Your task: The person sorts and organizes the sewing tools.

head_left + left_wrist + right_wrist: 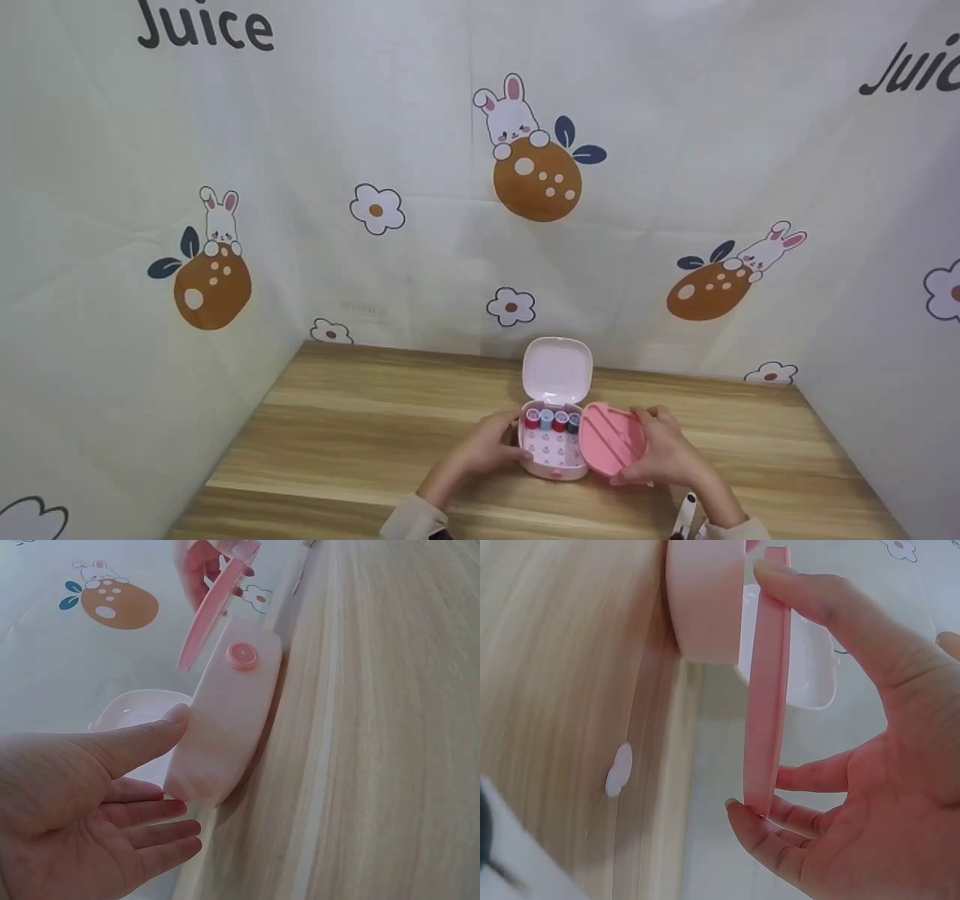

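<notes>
A pale pink box (556, 472) with its lid (557, 369) raised stands on the wooden table. Inside it, several thread spools (553, 420) in red, blue and dark green line the back above a patterned floor. My left hand (486, 444) holds the box's left side, thumb near the front rim and fingers farther back. A round pink button (242, 655) sits on its front wall. My right hand (660, 448) grips a darker pink divided tray (609, 439) by its right edge; the tray is raised beside the box, tilted and overlapping its right side in the head view.
A small pale lobed piece (619, 769) lies on the table below the tray in the right wrist view. A white strip with a black spot (685, 513) shows beside the right wrist. Printed cloth walls (420, 270) border the table (337, 427) at the back and sides.
</notes>
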The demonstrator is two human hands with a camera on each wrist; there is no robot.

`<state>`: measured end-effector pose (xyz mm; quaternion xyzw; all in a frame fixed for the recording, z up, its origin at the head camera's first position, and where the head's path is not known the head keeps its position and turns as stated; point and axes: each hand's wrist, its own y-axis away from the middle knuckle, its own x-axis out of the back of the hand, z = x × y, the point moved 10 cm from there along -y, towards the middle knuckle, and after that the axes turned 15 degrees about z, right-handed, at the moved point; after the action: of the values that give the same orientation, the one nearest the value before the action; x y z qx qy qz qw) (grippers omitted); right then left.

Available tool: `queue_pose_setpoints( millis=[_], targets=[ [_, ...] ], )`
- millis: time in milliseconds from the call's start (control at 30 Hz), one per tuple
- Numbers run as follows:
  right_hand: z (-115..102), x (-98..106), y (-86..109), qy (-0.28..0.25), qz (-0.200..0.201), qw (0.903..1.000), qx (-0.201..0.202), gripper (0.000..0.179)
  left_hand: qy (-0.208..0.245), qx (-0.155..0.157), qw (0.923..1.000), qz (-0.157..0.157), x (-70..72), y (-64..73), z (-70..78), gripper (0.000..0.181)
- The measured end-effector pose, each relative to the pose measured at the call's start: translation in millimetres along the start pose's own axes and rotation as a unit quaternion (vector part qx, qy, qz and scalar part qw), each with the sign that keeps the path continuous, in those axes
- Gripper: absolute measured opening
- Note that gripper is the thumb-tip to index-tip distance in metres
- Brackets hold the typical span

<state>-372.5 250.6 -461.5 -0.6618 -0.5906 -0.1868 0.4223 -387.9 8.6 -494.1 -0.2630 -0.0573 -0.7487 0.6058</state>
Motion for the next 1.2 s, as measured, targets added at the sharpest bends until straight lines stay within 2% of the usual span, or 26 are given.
queue_pose_setpoints(
  millis=[167, 400, 667, 1000, 1200],
  targets=[
    [-8, -7, -3.2, -0.006, -0.009, 0.9999, 0.006, 0.119, 0.023, 0.020, 0.9995, -0.008, -1.2, 0.2, -2.2, 0.068],
    [-16, -18, -7.9, -0.017, -0.025, 0.9995, 0.002, 0.119, 0.013, -0.001, 0.9999, -0.006, 0.3, -0.2, 0.4, 0.070],
    [-30, -25, -11.6, -0.031, -0.021, 0.9991, 0.021, 0.119, 0.007, -0.017, 0.9998, -0.001, 1.3, -0.7, 0.9, 0.072],
    [-44, -37, -14.8, -0.045, -0.019, 0.9971, 0.059, 0.105, 0.007, -0.026, 0.9996, -0.003, 1.4, 0.1, 2.7, 0.069],
    [-49, -44, -17.0, -0.061, -0.028, 0.9963, 0.054, 0.107, 0.020, -0.030, 0.9993, -0.008, 0.4, 0.5, 3.9, 0.072]
  ],
)
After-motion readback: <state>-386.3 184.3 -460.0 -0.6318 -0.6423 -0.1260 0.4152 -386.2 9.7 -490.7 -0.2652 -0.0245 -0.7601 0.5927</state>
